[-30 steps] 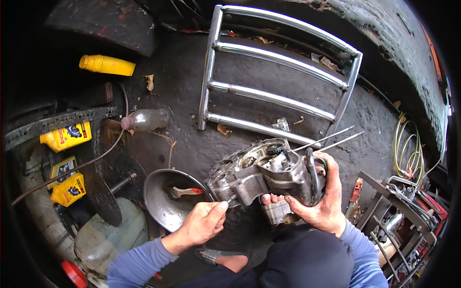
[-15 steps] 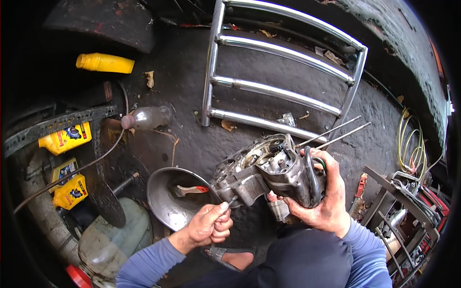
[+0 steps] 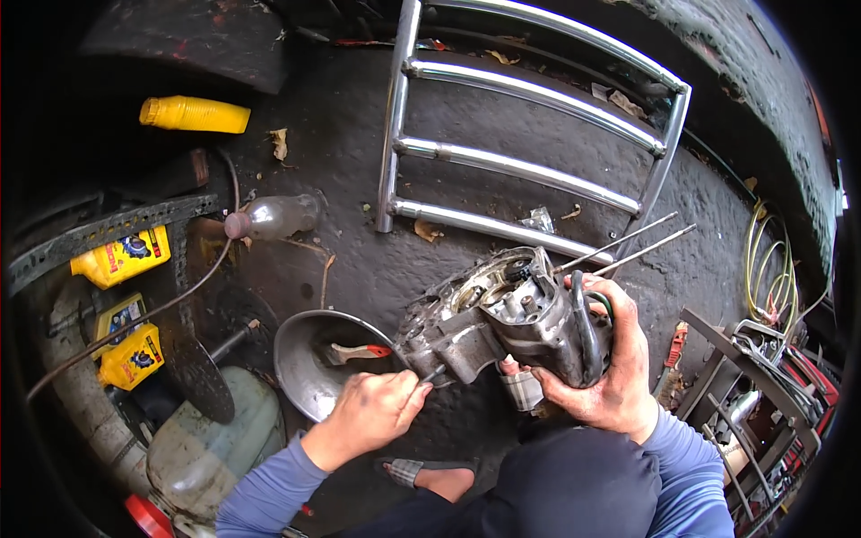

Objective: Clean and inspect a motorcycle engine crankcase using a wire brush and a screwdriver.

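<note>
A dirty grey engine crankcase (image 3: 457,336) is held up over my lap, its open side showing internal parts. Two long thin studs (image 3: 641,244) stick out of it toward the far right. My right hand (image 3: 619,359) grips its right side, beside a thick black hose (image 3: 587,345). At the case's lower left corner, my left hand (image 3: 377,405) is closed, fingers turned under, round a thin metal rod (image 3: 434,374). The rod's tip meets the case; the rest is hidden by the hand. Just beyond that hand sits a metal bowl (image 3: 296,359) with a red-handled brush (image 3: 356,352) in it.
A chrome tube frame (image 3: 529,161) lies on the dark floor ahead. On the left are a clear plastic bottle (image 3: 278,218), yellow bottles (image 3: 195,116) and a greenish jerrycan (image 3: 215,430). A metal rack (image 3: 744,421) with cables stands at the right.
My left hand has rolled over on the rod, from thumb up to back of the hand up. The crankcase and my right hand stay nearly still. My foot has shifted slightly.
</note>
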The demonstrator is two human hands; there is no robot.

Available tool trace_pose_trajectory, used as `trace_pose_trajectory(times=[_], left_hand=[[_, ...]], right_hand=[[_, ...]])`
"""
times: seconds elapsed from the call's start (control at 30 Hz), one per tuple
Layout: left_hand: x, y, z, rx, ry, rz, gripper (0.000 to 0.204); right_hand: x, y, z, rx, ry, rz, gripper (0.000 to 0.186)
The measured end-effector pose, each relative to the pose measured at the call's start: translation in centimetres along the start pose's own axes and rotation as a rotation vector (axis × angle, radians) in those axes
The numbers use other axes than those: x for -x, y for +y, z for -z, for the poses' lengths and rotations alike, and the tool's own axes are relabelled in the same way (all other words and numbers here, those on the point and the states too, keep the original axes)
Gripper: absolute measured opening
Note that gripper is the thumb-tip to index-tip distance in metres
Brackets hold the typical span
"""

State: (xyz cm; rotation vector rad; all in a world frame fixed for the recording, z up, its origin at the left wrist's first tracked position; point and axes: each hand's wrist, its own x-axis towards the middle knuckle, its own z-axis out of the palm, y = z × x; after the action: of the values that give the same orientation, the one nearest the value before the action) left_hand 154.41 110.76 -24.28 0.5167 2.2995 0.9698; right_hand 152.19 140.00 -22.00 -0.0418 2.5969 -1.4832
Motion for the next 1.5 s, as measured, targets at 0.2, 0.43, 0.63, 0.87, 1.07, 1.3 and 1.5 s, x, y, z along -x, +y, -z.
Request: trace_pose_trajectory(times=[0.2, 0.43, 0.63, 0.87, 1.07, 1.3, 1.5], left_hand=[[1.5, 0.9, -1.7, 0.629, -0.019, 0.408, 0.033], [3.1, 0.4, -4.6, 0.704, 0.091, 0.235, 0.033], [4.6, 2.8, -7.6, 0.462, 0.293, -0.069, 0.021], [7.0, 0.6, -3.6, 0.318, 1.081, -0.192, 0.055], [5.9, -0.3, -2.2, 0.175, 0.999, -0.167, 0.101], [0.8, -1.3, -1.2, 0.682, 0.926, -0.183, 0.106], [0.7, -1.6, 1.3, 0.262, 1.037, -0.105, 0.096]], right_hand=[[-0.9, -0.6, 0.3, 0.039, -0.018, 0.022, 0.081], [-2.7, -4.7, 2.1, 0.186, -0.214, 0.269, 0.078], [-7.7, -13.5, 1.9, 0.474, -0.720, 0.779, 0.072], [-8.6, -16.3, -4.6, 0.737, -1.210, 1.150, 0.063], [-9.9, -16.3, -8.7, 0.723, -1.356, 1.166, 0.048], [-13.0, -15.3, -8.2, 0.643, -1.016, 1.191, 0.076], [-8.7, -9.8, -1.8, 0.351, -0.267, 0.768, 0.055]])
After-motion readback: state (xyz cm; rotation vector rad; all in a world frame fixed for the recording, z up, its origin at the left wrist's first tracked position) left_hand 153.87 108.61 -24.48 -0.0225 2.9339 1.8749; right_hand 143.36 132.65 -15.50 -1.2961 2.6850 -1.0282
